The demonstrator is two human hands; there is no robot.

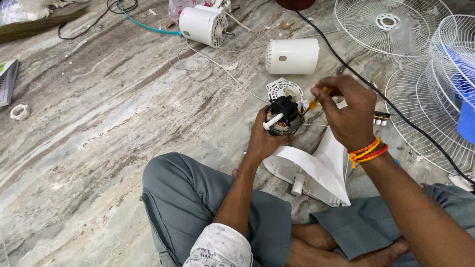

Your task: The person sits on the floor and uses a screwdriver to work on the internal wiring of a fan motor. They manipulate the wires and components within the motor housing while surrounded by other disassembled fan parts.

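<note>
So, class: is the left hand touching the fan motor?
Touching. The head view shows the left hand wrapped around the underside of the fan motor, its fingers pressed against the casing with no gap, holding the motor up off the floor.

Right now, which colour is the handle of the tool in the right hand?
Yellow-orange; the screwdriver handle shows in the right hand in the head view.

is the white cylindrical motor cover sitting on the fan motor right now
No, the white motor cover lies on the floor, apart from the fan motor in the left hand.
</note>
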